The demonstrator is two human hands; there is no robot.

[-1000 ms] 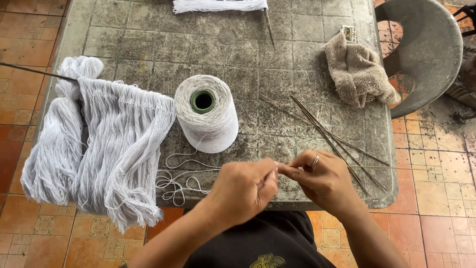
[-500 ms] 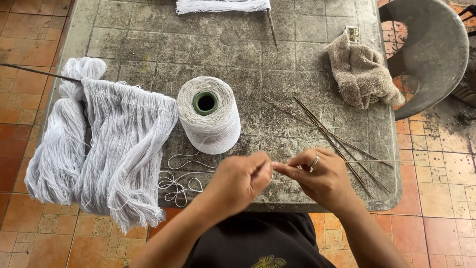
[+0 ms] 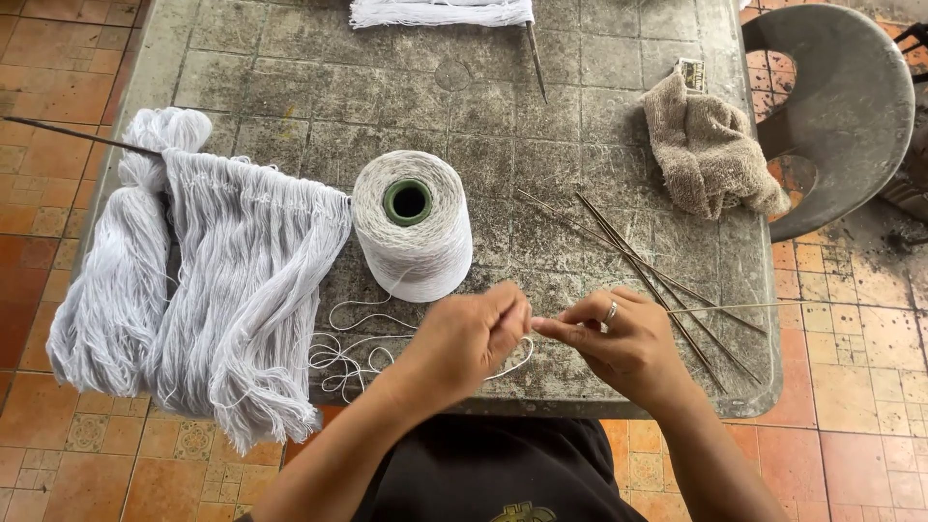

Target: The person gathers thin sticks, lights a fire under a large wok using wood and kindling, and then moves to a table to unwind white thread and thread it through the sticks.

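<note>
Hands met over near table edge: white thread is pinched between left hand and right hand fingertips, both closed narrow on it. Thin stick is held in right hand, pointing right. Yarn cone stands upright just behind; tassel bundle is draped at left edge.

A weathered grey plastic worktop with a moulded tile pattern stands on a floor of orange-red terracotta tiles, some patterned. A grey plastic chair sits beyond the fingers, far right. Soft daylight.
</note>
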